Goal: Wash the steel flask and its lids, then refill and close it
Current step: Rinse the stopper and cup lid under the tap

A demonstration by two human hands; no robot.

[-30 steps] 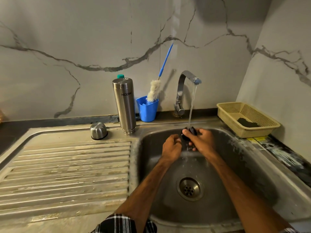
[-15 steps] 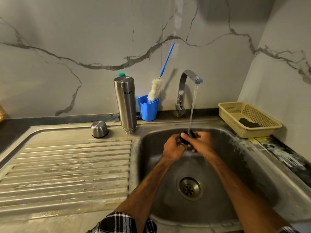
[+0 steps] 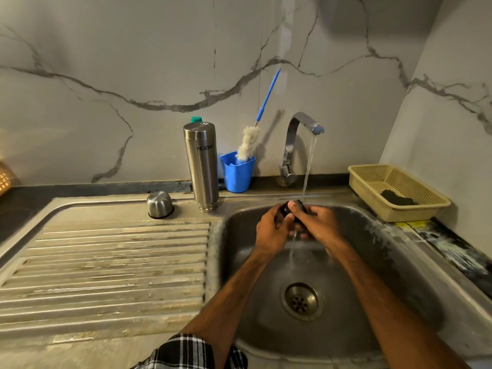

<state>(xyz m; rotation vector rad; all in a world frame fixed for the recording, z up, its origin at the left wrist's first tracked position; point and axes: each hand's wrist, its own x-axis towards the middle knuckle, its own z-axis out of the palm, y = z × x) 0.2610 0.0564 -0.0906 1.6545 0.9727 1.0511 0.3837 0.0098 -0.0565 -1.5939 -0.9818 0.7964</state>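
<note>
- Our left hand [image 3: 271, 231] and right hand [image 3: 319, 222] both curl round a small black lid [image 3: 285, 209], right of the frame's centre, under water running from the tap [image 3: 292, 134] into the sink [image 3: 378, 251].
- The steel flask [image 3: 202, 166] stands upside down at upper centre, with a steel cap [image 3: 159, 205] near its left.

Dim, flat indoor light. Small glints on the tap [image 3: 298, 145] and on the steel flask [image 3: 201, 166] left of it. The brush [image 3: 249, 143] throws its shadow towards the tap. Dark patch on the wall [image 3: 378, 20] above the tap. Lines bow far left and right; the tabletop [image 3: 450, 251] right of the tap is smeared.
</note>
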